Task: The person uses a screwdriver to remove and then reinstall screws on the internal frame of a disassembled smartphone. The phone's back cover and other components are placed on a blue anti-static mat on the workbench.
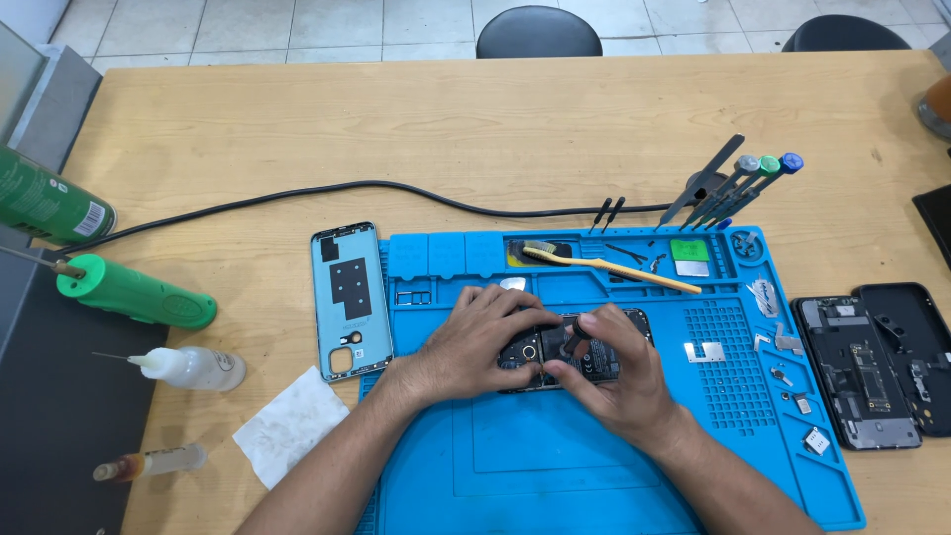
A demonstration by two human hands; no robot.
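Lying on the blue mat (pixel 555 466), the opened phone (pixel 575 349) sits clamped beneath left hand (pixel 485 342) and right hand (pixel 609 381)

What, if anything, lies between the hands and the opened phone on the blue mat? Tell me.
Nothing visible does. The left hand and right hand both rest directly on the opened phone, which lies on the blue mat.

At frame centre lies a bright blue mat (pixel 614 466) on a pale wood-grain counter (pixel 495 129). The back cover (pixel 350 300) left of it is light blue with black patches. The brush (pixel 606 266) is yellow, the far-left tool handle (pixel 134 293) green, the cable (pixel 327 190) black.
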